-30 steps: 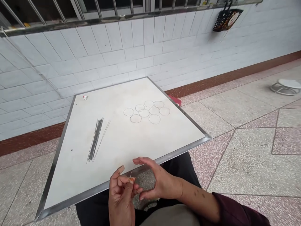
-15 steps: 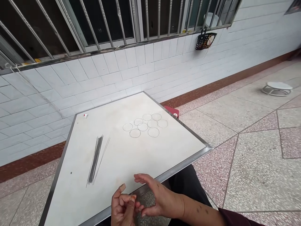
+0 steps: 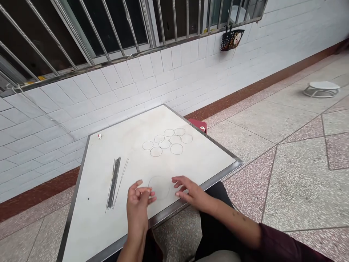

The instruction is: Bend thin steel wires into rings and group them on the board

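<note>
My left hand [image 3: 138, 199] pinches a thin wire ring [image 3: 168, 190] by its left side, just above the near part of the white table [image 3: 136, 167]. The ring looks faint and smeared by motion. A tan wrap covers one fingertip of that hand. To the right of the ring, my right hand [image 3: 192, 193] is apart from it, fingers spread and holding nothing. Farther back lies a cluster of several wire rings [image 3: 164, 144], some overlapping. Left of my hands rests a bundle of straight dark wires [image 3: 113, 182], with a couple of loose wires [image 3: 121, 182] beside it.
A metal edge strip [image 3: 229, 168] runs round the table. A small white and red object [image 3: 100, 136] sits at the far left corner. Beyond are a tiled wall [image 3: 131, 91], a black basket [image 3: 230, 40] under the barred window, a red stool [image 3: 198, 124] and a white-topped stool [image 3: 323, 87].
Both hands have moved up and forward over the table, and the right hand has shifted right, away from the left. A full ring now shows at my left fingers, where only a short wire end showed.
</note>
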Available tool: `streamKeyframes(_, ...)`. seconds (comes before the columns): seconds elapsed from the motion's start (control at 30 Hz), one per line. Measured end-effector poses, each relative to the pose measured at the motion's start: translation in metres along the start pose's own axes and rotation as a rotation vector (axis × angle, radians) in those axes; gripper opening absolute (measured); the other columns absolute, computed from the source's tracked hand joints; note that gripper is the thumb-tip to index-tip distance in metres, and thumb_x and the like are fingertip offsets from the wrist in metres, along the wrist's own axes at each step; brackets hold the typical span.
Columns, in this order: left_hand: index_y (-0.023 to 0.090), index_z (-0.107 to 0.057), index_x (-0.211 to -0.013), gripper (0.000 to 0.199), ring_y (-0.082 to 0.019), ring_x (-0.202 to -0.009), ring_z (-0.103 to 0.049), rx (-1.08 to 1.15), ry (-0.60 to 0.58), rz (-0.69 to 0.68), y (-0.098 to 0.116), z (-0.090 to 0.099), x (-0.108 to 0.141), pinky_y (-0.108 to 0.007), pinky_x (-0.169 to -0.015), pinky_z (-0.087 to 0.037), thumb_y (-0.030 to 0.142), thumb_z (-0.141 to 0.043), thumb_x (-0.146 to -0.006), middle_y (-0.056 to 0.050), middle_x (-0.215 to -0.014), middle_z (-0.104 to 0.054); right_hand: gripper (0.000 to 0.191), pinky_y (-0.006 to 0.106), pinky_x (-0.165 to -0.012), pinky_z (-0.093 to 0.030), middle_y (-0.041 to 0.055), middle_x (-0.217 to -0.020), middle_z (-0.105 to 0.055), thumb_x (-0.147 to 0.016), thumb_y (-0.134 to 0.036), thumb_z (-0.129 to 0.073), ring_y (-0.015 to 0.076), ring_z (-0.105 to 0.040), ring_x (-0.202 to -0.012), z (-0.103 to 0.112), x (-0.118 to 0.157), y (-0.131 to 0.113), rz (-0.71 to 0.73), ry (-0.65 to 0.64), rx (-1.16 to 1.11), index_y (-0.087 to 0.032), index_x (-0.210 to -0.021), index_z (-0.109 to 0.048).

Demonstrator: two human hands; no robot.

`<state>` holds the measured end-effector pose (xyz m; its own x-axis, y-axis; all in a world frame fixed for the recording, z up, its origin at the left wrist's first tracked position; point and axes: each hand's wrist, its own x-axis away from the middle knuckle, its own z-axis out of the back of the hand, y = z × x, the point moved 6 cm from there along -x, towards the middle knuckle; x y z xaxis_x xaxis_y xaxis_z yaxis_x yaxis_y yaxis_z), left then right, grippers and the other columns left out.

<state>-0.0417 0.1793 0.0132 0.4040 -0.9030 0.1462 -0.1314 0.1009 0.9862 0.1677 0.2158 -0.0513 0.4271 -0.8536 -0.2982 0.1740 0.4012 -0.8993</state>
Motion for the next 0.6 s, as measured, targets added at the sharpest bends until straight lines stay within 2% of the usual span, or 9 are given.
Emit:
streamKeyframes(0.03, 0.020, -0.054, -0.115, 0.052, -0.017, -0.070, -0.068, -0.009, -0.012, 0.004, 0.004, -0.004, -0.011, -0.034, -0.068, -0.059, 0.031, -0.080, -0.071, 0.003, -0.074, -0.067, 0.038, 0.037, -0.084, -0.057, 0.0107, -0.117, -0.063, -0.095, -0.040, -0.057, 0.0202, -0.064, -0.101, 0.008, -0.002, 0.008, -0.048, 0.026, 0.070, -0.021, -0.128, -0.056)
streamKeyframes(0.1, 0.018, -0.056, -0.113, 0.051, -0.019, -0.071, -0.070, -0.024, -0.041, 0.023, 0.010, -0.012, -0.032, -0.035, -0.068, -0.059, 0.027, -0.081, -0.070, 0.000, -0.077, -0.069, 0.028, 0.037, -0.081, -0.056, 0.0084, -0.102, -0.067, -0.095, -0.038, -0.056, 0.0198, -0.065, -0.089, 0.022, -0.006, 0.021, -0.095, 0.049, 0.110, -0.020, -0.114, -0.065)
streamKeyframes(0.23, 0.017, -0.056, -0.112, 0.049, -0.019, -0.074, -0.071, -0.040, -0.065, 0.034, 0.019, -0.025, -0.066, -0.033, -0.068, -0.058, 0.023, -0.081, -0.071, -0.004, -0.080, -0.071, 0.024, 0.035, -0.078, -0.054, 0.0073, -0.096, -0.069, -0.095, -0.035, -0.054, 0.0191, -0.064, -0.082, 0.041, -0.014, 0.037, -0.147, 0.083, 0.138, -0.019, -0.105, -0.070)
streamKeyframes(0.43, 0.018, -0.058, -0.112, 0.040, -0.018, -0.080, -0.070, -0.072, -0.088, 0.047, 0.012, -0.044, -0.098, -0.036, -0.075, -0.059, 0.022, -0.077, -0.077, -0.006, -0.086, -0.072, 0.022, 0.031, -0.074, -0.053, 0.0044, -0.090, -0.070, -0.094, -0.032, -0.052, 0.0180, -0.065, -0.080, 0.038, -0.027, 0.049, -0.217, 0.104, 0.123, -0.020, -0.096, -0.070)
streamKeyframes(0.6, 0.017, -0.057, -0.112, 0.035, -0.018, -0.079, -0.069, -0.169, -0.072, 0.003, 0.001, -0.055, -0.144, -0.036, -0.076, -0.058, 0.018, -0.073, -0.080, -0.007, -0.086, -0.071, 0.021, 0.035, -0.078, -0.051, 0.0055, -0.092, -0.071, -0.092, -0.030, -0.051, 0.0210, -0.066, -0.085, 0.037, -0.031, 0.053, -0.268, 0.141, 0.144, -0.020, -0.095, -0.069)
